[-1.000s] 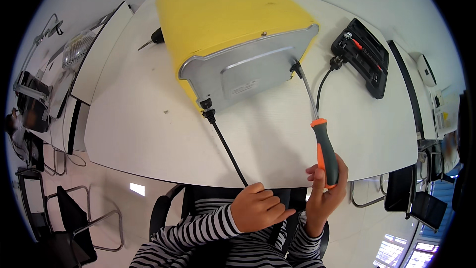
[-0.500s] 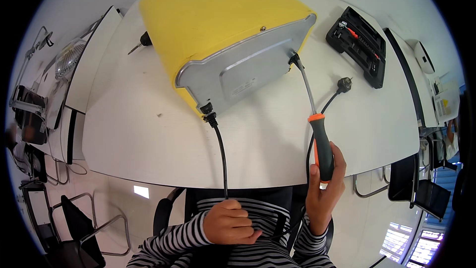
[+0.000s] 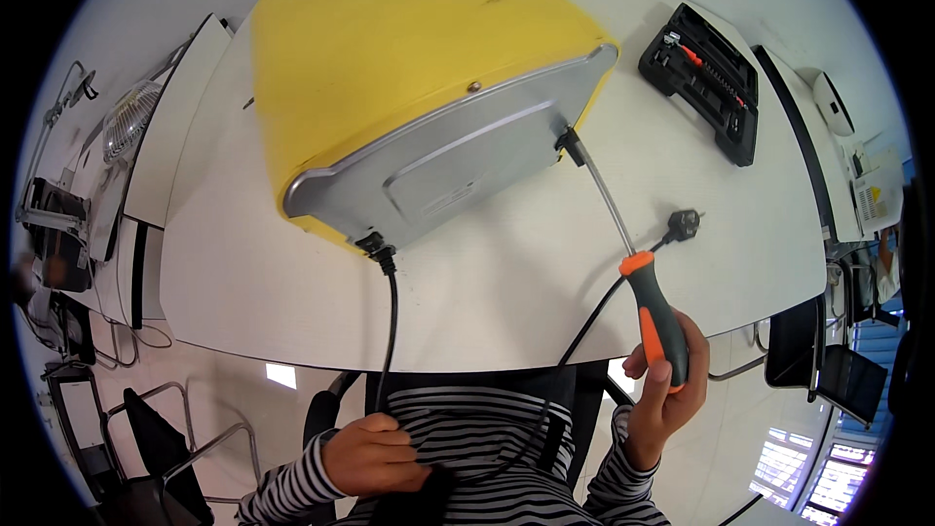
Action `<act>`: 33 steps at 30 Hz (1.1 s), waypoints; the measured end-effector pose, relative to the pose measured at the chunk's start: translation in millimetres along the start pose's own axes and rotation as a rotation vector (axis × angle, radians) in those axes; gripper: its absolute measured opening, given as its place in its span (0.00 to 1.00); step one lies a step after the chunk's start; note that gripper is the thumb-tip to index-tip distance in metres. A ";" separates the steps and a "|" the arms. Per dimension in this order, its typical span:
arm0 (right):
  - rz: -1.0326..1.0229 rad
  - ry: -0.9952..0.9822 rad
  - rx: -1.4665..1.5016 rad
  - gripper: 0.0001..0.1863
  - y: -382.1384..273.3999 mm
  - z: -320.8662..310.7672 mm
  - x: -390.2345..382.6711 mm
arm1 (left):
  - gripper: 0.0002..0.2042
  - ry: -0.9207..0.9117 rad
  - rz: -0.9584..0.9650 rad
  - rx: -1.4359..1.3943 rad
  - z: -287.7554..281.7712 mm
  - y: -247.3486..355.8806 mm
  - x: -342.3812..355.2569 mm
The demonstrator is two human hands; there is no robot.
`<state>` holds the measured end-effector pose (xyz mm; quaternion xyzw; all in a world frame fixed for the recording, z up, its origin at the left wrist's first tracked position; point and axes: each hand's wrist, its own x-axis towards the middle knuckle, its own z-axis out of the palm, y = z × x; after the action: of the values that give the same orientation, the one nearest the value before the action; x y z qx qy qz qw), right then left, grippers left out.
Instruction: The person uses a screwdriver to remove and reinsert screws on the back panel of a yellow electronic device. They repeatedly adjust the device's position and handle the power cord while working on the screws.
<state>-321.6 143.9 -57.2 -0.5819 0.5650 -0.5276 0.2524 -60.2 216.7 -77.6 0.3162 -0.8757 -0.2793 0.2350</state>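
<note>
Right hand (image 3: 665, 392) fisted round screwdriver (image 3: 643, 282) (tip at yellow appliance (image 3: 409, 68)); left hand (image 3: 375, 453) clasping black cord (image 3: 392, 321).

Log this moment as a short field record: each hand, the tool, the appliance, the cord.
left hand: in the lap, on the black power cord
right hand: gripping the screwdriver by its orange and black handle
screwdriver tip: at a rear corner of the yellow appliance
cord plug: loose on the white table
tool case: open, far right
</note>
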 end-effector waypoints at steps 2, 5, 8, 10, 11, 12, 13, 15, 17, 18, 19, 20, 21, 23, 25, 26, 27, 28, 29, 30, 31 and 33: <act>-0.060 0.027 -0.062 0.26 3.4 -3.6 -7.2 | 0.06 -0.154 -0.045 0.066 -10.2 1.4 -12.3; -0.252 0.053 -0.255 0.26 17.2 -10.1 -19.5 | 0.06 -0.254 -0.076 0.113 -11.2 1.1 -20.2; -0.332 0.016 -0.314 0.25 18.2 -6.9 -24.8 | 0.05 -0.210 -0.097 0.174 -4.0 -0.7 -18.1; -0.307 -0.036 -0.324 0.25 12.6 -4.1 -24.7 | 0.06 -0.106 -0.126 0.165 4.2 2.0 -9.5; -0.243 -0.062 -0.253 0.25 17.9 -3.6 -29.4 | 0.09 -0.089 -0.158 0.048 5.0 6.0 -0.6; -0.204 -0.073 -0.215 0.25 19.0 -4.1 -31.1 | 0.12 -0.048 -0.176 -0.087 6.1 10.8 11.7; -0.166 -0.089 -0.169 0.26 18.4 -1.7 -32.2 | 0.15 -0.004 -0.202 -0.217 6.9 16.6 25.2; -0.050 -0.096 -0.002 0.27 8.0 5.5 -31.2 | 0.23 0.024 -0.235 -0.642 6.5 21.4 57.8; 0.122 -0.138 0.202 0.25 -1.7 5.0 -29.3 | 0.25 0.120 -0.252 -0.761 15.3 19.5 82.2; 0.209 -0.158 0.302 0.24 -4.2 5.6 -28.4 | 0.26 0.166 -0.259 -0.821 21.7 18.0 92.0; 0.206 -0.149 0.338 0.24 -3.2 7.0 -27.5 | 0.26 0.175 -0.277 -0.996 32.0 14.8 101.2; 0.273 -0.157 0.408 0.24 -4.4 6.4 -25.6 | 0.27 0.182 -0.294 -1.171 43.1 10.0 109.0; 0.347 -0.166 0.485 0.24 -5.7 5.2 -24.6 | 0.27 0.187 -0.320 -1.342 47.5 9.7 116.5; 0.466 -0.189 0.613 0.25 -10.5 5.3 -22.7 | 0.26 0.083 -0.446 -1.474 44.6 10.2 129.2; 0.534 -0.222 0.693 0.27 -8.0 5.2 -24.7 | 0.23 0.148 -0.407 -1.452 45.9 8.0 138.6; 0.567 -0.240 0.733 0.28 -6.2 5.5 -26.3 | 0.22 0.181 -0.388 -1.439 46.7 6.6 142.8; 0.584 -0.279 0.747 0.31 -3.1 3.4 -26.7 | 0.21 0.183 -0.393 -1.462 44.3 4.8 144.8; 0.514 -0.242 0.700 0.29 -1.8 3.7 -27.8 | 0.20 0.182 -0.398 -1.485 41.8 3.6 147.6; 0.445 -0.205 0.652 0.28 -0.8 4.4 -28.9 | 0.19 0.208 -0.445 -1.534 36.0 6.4 151.0; 0.375 -0.168 0.603 0.26 0.8 5.0 -29.5 | 0.19 0.223 -0.422 -1.517 38.8 5.4 152.2; 0.083 -0.078 0.262 0.25 4.5 5.8 -28.9 | 0.19 0.241 -0.399 -1.497 43.4 3.6 153.2; -0.492 0.108 -0.427 0.23 13.8 5.7 -26.5 | 0.19 0.261 -0.394 -1.508 45.4 3.8 155.7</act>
<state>-316.7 163.4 -80.0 -0.7119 0.5180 -0.4725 -0.0407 -195.8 128.0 -71.9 0.2512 -0.3432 -0.7948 0.4329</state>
